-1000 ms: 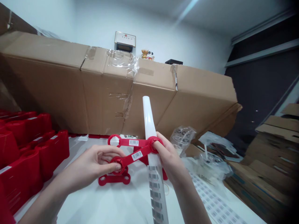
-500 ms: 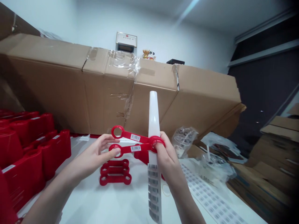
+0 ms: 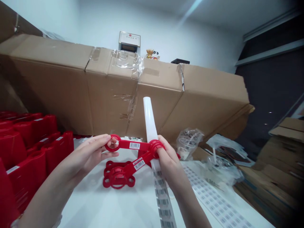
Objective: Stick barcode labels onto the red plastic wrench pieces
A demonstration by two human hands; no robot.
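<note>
The left hand is pinching the free ring of the red upper bar, left of the label strip. The right hand is closing round the stacked rings where the bars are crossing the strip; whether it is also gripping the strip, cannot tell. The red lower bars are slanting down-left from the strip, overlapping in view more bars lying on the table; contact there is not showing. Red pieces are standing well left of the strip; a label sheet is lying to its right. Handling, judged: bars are probably being light, fairly stiff plastic, smooth and a little slippery, hardly fragile; the strip is seeming thin and easily creased. The rings are offering the best hold, keeping fingers off the barcodes.
</note>
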